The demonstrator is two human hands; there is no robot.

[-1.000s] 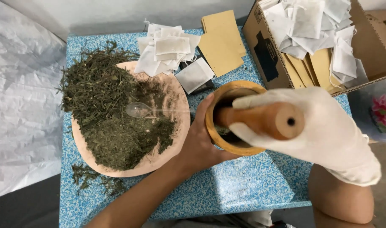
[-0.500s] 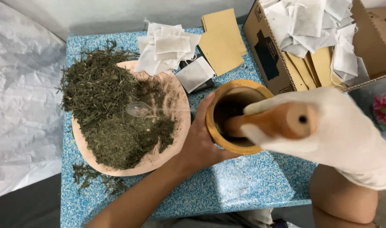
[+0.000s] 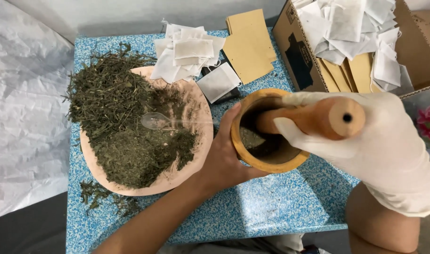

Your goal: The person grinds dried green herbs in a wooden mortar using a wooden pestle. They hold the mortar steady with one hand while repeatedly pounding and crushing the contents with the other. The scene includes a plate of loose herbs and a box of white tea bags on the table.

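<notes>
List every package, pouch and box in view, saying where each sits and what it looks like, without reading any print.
Cardboard box: top right, at the table's back corner, brown, open, dark print on its side.
White sachets in the box: flat squarish filter bags, heaped loosely.
Tan envelopes in the box: flat, standing on edge.
White sachets: pile on the table behind the plate.
Tan envelopes: small flat stack on the table left of the box.
</notes>
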